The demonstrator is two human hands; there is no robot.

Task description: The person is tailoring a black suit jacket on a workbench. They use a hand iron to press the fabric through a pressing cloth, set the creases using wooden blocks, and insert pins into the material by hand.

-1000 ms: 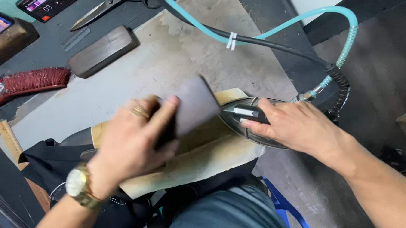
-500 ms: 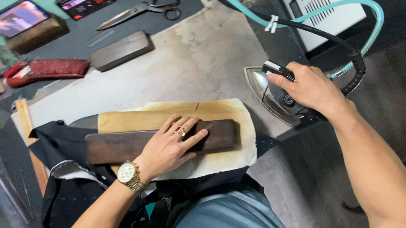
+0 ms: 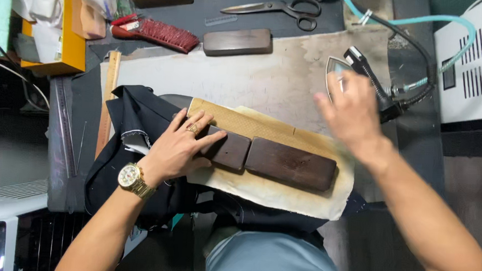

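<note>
1. Left hand [image 3: 177,148]: fingers [image 3: 200,119] spread flat, pressing down on the near end of a dark wooden block [image 3: 229,150]; nothing gripped.
2. Just past those fingertips a second, longer wooden block [image 3: 291,164] lies end to end with the first, the two touching.
3. Both blocks rest on a cream pressing cloth [image 3: 282,195] over black fabric [image 3: 137,119], under and behind the left hand.
4. Right hand [image 3: 349,113]: blurred, fingers loosely open, holding nothing; contact with anything cannot be told.
5. Just beyond the right fingers a steam iron [image 3: 338,66] stands on the desk [image 3: 244,78], hose attached.
6. Far side of desk: third block [image 3: 237,42], red brush [image 3: 158,32], scissors [image 3: 275,8].
</note>
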